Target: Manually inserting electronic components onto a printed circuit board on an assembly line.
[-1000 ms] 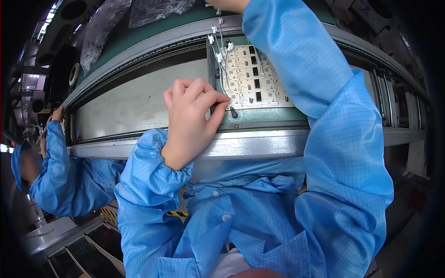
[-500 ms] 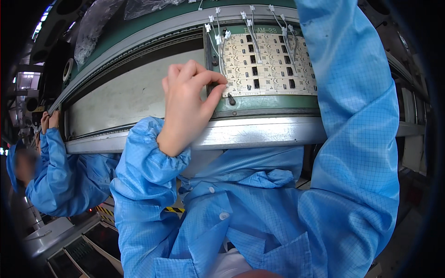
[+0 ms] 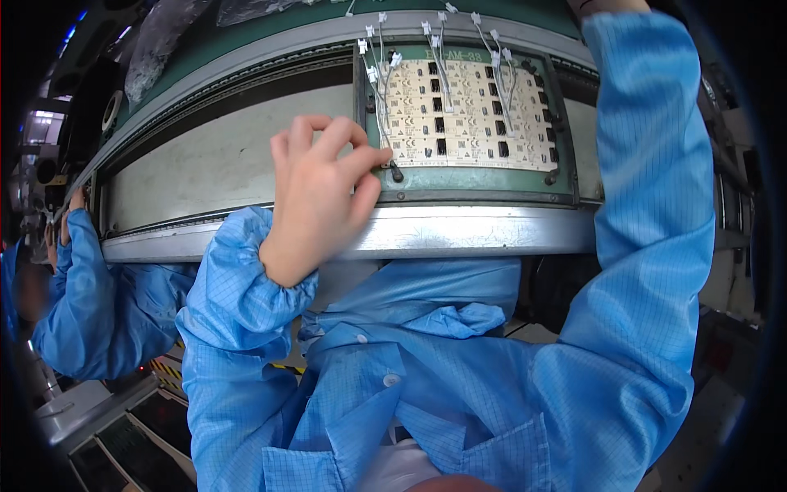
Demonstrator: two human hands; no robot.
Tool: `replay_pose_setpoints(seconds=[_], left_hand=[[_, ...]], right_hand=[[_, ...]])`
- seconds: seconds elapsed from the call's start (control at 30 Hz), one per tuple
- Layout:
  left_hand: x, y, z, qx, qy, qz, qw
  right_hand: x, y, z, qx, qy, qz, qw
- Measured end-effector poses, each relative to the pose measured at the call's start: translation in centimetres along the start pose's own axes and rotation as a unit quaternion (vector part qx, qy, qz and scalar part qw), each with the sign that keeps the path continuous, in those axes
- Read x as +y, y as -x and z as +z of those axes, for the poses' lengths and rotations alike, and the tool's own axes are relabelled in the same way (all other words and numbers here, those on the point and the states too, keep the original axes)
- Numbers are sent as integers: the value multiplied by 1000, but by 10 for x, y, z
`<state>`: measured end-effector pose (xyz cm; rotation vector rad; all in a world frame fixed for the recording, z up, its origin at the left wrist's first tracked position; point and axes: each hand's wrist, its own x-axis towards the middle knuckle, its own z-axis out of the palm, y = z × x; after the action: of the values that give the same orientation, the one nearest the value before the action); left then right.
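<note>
My left hand [image 3: 320,193] is over the near left corner of a panel of pale circuit boards [image 3: 469,131]. Its index fingertip touches or nearly touches the panel's corner, while the thumb stands apart, and nothing shows between them; the other fingers are bent. The boards carry small black parts and lie in a green fixture plate [image 3: 484,182]. Thin white cables [image 3: 443,78] with white plugs rise from the boards over the far edge. A dark peg [image 3: 397,172] stands beside my fingertip. My right arm [image 3: 652,123] reaches to the upper right; only its wrist shows, the hand being outside the picture.
The fixture sits in a conveyor line with a metal front rail [image 3: 484,232] before my body. Left of it stretches a bare grey plate [image 3: 213,168]. Clear plastic bags [image 3: 164,49] lie at the far left. A co-worker in blue [image 3: 90,303] stands at the left.
My left thumb has parted from the index finger, which stays at the panel's corner. My right arm has swung outward to the right, uncovering the fixture's right side.
</note>
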<state>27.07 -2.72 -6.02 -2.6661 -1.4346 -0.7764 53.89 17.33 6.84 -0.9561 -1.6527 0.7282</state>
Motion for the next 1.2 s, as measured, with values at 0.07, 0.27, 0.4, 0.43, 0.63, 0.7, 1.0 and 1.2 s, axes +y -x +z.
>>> replay_pose_setpoints(seconds=[0.07,0.27,0.4,0.43,0.63,0.7,1.0,1.2], left_hand=[[-1,-5,-7,-23,13,8,1000],[-74,-86,-8,-20,118,-16,993],[-152,-158,14,-14,17,-133,991],[-169,-166,33,-30,7,-182,983],[-165,-192,52,-77,38,-255,963],[-181,-194,41,-29,66,-199,977],[-77,-160,-16,56,464,-143,872],[-46,-140,-2,58,474,-18,878]], right_hand=[[0,19,-24,-49,29,-8,998],[-10,133,-61,-116,40,-23,992],[-16,197,-36,-114,45,89,988],[-14,210,-31,-106,37,112,987],[3,235,-12,-44,293,18,955],[5,233,-12,-30,336,-61,940],[4,219,-23,-49,532,-224,815],[18,228,-17,-106,411,-148,893]])
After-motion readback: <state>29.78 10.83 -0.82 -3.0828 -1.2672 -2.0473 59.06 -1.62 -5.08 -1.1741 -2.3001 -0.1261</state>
